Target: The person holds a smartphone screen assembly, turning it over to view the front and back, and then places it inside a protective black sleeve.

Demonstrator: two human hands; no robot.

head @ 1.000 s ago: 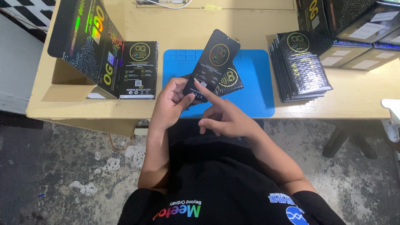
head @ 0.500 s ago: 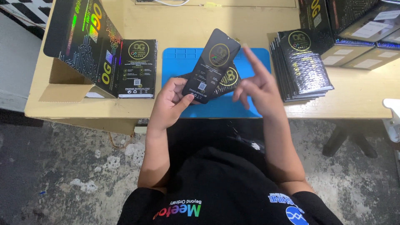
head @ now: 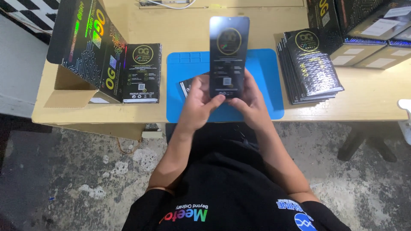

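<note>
Wooden table [head: 180, 34] carries a blue mat [head: 265, 68] in the head view. Above the mat, the left hand [head: 199, 102] and the right hand [head: 250, 105] both grip the lower end of a black flat packet [head: 229, 55], held upright. Just right lies a stack of black packets [head: 310, 64].

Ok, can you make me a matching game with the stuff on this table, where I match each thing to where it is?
Things:
1. black packet
2. blue mat
3. stack of black packets
4. open cardboard box

Places:
A. at the left end of the table
B. held up in the left hand and the right hand
C. flat in the middle of the table
D. on the table, right of the mat

Pairs: 1-B, 2-C, 3-D, 4-A
</note>
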